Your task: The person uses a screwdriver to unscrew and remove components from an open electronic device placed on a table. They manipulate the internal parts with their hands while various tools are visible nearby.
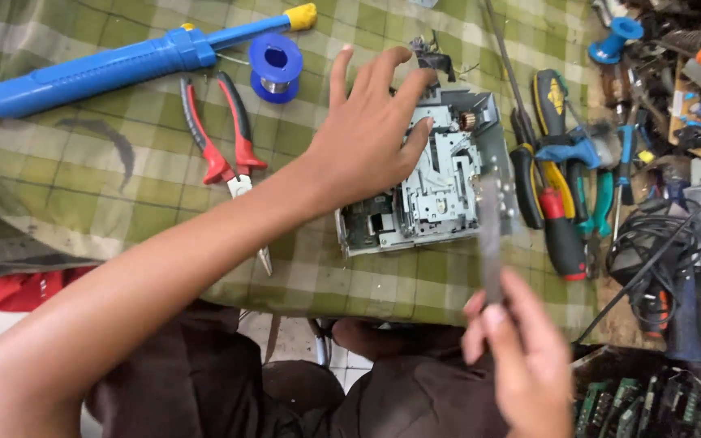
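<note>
The left hand (367,134) lay spread flat across the top of the open metal drive mechanism (440,182), fingers splayed and pressing down, not curled around anything. Down at the lower right, the right hand (521,357) pinched a thin grey metal strip (491,235) between thumb and fingertips, holding it upright; the strip was blurred and its upper end stood in front of the mechanism's right edge. The mechanism itself sat near the middle of the green checked cloth (107,170) that covered the desk, its gears and plates exposed, a small copper-wound motor (467,122) showing at its far corner.

Left of the hand lay red-and-black pliers (225,138), jaws pointing toward the person. Beyond them, a blue spool of solder wire (275,66) and a long blue desoldering pump (123,61) with a yellow tip. Just right of the mechanism, a row of screwdrivers (553,162) with black, yellow and red handles lay side by side. Farther right, tangled black cables (659,243) and loose parts; green circuit boards (634,401) stood in the lower right corner
</note>
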